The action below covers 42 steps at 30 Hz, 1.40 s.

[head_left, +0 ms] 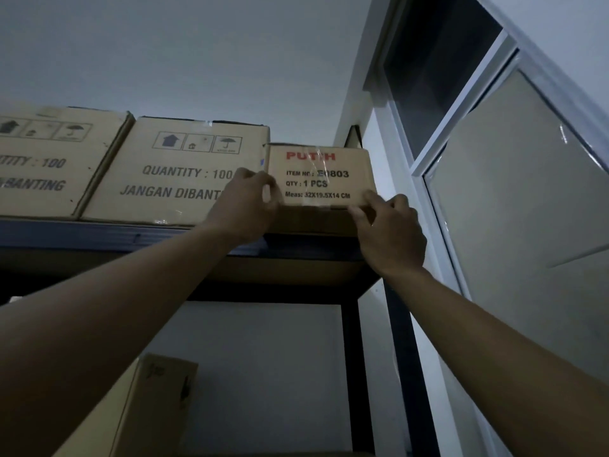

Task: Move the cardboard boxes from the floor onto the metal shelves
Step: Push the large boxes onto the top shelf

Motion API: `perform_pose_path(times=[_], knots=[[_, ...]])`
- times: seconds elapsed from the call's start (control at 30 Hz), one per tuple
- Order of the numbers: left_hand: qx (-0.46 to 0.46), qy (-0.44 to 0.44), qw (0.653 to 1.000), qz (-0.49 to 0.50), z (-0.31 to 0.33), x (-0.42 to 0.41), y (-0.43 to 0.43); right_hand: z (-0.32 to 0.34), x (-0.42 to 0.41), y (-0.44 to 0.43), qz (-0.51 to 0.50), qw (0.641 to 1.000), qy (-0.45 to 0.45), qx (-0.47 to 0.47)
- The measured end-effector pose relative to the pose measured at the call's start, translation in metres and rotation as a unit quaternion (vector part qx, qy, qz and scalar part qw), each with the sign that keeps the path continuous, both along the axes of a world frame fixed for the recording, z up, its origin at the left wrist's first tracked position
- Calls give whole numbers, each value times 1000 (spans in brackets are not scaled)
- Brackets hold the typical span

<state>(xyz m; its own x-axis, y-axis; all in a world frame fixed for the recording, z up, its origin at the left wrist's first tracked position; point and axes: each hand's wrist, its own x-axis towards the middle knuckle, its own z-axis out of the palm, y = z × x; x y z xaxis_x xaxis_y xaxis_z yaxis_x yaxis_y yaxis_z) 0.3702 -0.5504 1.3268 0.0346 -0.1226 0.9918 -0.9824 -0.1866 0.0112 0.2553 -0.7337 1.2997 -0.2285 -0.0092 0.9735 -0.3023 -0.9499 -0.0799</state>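
small box (324, 179) on top shelf (82, 234); left fingers (253, 176), right fingers (361, 215) curled on lower corners.

Small box (324, 179) — "PUTIH", "E0803"

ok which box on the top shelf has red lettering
The small box at the right end, between the left hand and right hand: its top line is red. The two bigger boxes have only dark print.

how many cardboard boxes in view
4: on the top shelf a left box, a middle box and the small box held by left hand and right hand; a lower box below. Others may be hidden.
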Motion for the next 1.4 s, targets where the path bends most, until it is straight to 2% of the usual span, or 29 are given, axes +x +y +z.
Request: perform_pose_path(times=[0.13, 0.3, 0.63, 0.93, 1.07, 1.27, 1.4], knots=[[55, -27, 994, 86, -7, 9, -5, -4, 10, -9, -52, 998, 46, 13], [96, -55, 983, 148, -20, 22, -13, -16, 22, -23, -94, 987, 125, 46], [94, -100, 979, 153, -41, 40, -25, -29, 37, -35, -109, 979, 165, 44], [131, -50, 973, 181, -52, 36, -30, -32, 28, -34, -98, 966, 232, 62], [142, -16, 980, 135, -70, 39, -30, -51, 28, -49, -31, 971, 227, 73], [158, -75, 982, 64, -128, 4, -23, -97, 1, -30, 104, 985, 137, 21], [162, -68, 984, -19, -173, -34, 7, -144, -40, 2, 141, 973, 183, 26]])
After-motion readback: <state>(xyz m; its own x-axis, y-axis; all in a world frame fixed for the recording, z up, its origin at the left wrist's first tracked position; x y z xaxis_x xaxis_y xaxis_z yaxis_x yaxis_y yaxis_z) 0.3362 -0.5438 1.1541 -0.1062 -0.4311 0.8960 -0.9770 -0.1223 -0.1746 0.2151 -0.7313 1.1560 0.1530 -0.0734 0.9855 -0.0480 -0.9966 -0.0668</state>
